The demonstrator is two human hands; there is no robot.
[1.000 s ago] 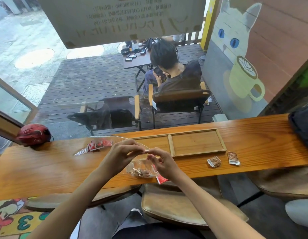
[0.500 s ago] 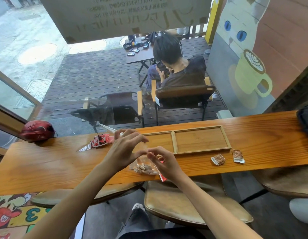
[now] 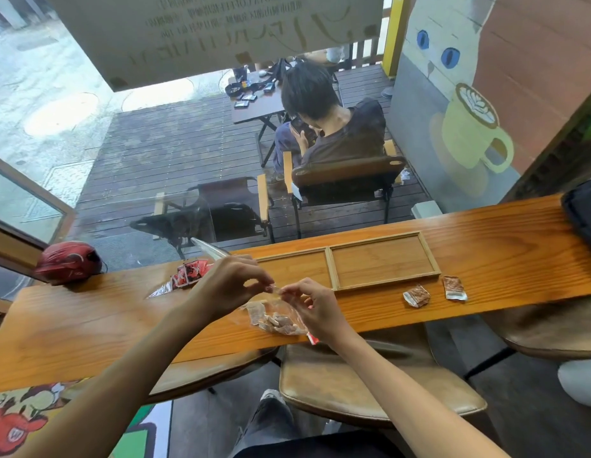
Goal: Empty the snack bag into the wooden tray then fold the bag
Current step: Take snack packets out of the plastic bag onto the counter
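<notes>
The left hand (image 3: 229,285) and the right hand (image 3: 312,304) met over the near part of the wooden surface (image 3: 89,325), each pinching the top edge of a clear snack bag (image 3: 275,320) between thumb and fingertips. The bag hung just below and between the two hands, its lower part resting on the surface close to the near edge. Brownish snack pieces showed through the plastic, bunched in the bottom of the bag, and a small red corner of it poked out under the right wrist, past the edge of the surface.

The wooden tray (image 3: 383,238) lay just beyond the hands, toward the window, with two compartments: a smaller one on the left, partly hidden behind the left hand, and a larger one on the right. Both compartments showed bare wood. The bag sat in front of the tray's left compartment, near it but not touching.

To the right of the tray's near corner, two small crumpled wrappers (image 3: 416,295) lay side by side on the surface, apart from the hands. Behind the left hand was a second clear bag with red packets (image 3: 188,276) inside, its upper end rising toward the glass. A red helmet (image 3: 67,261) rested at the far left end of the surface.
</notes>
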